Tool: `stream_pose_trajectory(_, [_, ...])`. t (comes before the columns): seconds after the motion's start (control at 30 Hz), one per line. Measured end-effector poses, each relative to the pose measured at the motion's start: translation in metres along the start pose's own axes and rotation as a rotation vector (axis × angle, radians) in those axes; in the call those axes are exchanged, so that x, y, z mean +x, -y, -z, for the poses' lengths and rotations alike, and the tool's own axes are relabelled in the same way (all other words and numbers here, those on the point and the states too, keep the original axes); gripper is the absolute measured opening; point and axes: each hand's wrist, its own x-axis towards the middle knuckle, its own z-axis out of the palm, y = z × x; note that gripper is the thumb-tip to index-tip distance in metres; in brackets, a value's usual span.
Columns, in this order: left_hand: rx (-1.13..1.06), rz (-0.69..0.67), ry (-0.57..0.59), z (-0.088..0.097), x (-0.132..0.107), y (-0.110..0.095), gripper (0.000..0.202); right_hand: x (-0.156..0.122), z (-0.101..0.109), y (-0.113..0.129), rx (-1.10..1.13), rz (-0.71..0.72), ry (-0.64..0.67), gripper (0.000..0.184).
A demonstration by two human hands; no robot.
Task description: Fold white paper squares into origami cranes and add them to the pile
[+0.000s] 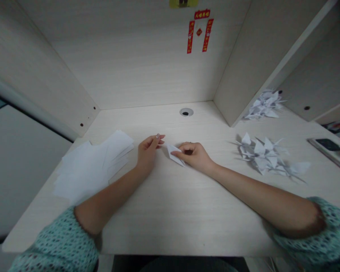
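A small folded piece of white paper (174, 155) is pinched between the thumb and fingers of my right hand (195, 155), just above the desk in front of me. It tapers to a point toward the left. My left hand (149, 149) is just to the left of the paper, apart from it. Its fingers are loosely bent with gaps between them, and I see nothing in them. Left of that hand, white paper sheets (93, 162) overlap in a spread pile. To the right of my right hand lies a cluster of folded paper cranes (263, 153).
More folded paper shapes (266, 105) are heaped beyond the upright divider (243, 68). A phone-like flat object (330, 145) lies at the right. The desk (170, 219) has a round cable hole (186, 112) near its back panel, which bears red stickers (190, 37).
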Motion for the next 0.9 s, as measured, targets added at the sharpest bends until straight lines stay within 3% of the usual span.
stream_pose_trajectory(0.1, [0.091, -0.043, 0.159, -0.0016, -0.0045, -0.0013, 0.034, 0.0008, -0.0001, 0.0008, 0.010, -0.011, -0.013, 0.035])
stream_pose_trajectory(0.17, [0.108, -0.014, 0.203, -0.0034, -0.0067, -0.0019, 0.033, 0.0009, -0.0002, 0.0008, 0.003, -0.015, -0.010, 0.036])
stream_pose_trajectory(0.4, [0.090, 0.001, 0.123, -0.0056, -0.0075, -0.0023, 0.031, 0.0018, -0.0019, 0.0017, -0.012, 0.008, 0.023, 0.038])
stream_pose_trajectory(0.6, [0.101, 0.009, 0.154, -0.0047, -0.0075, -0.0039, 0.037, 0.0020, -0.0016, 0.0006, -0.011, 0.020, 0.034, 0.037])
stream_pose_trajectory(0.9, [0.133, -0.017, 0.146, -0.0060, -0.0085, -0.0034, 0.030, 0.0008, 0.0003, -0.0003, -0.035, 0.020, 0.024, 0.036])
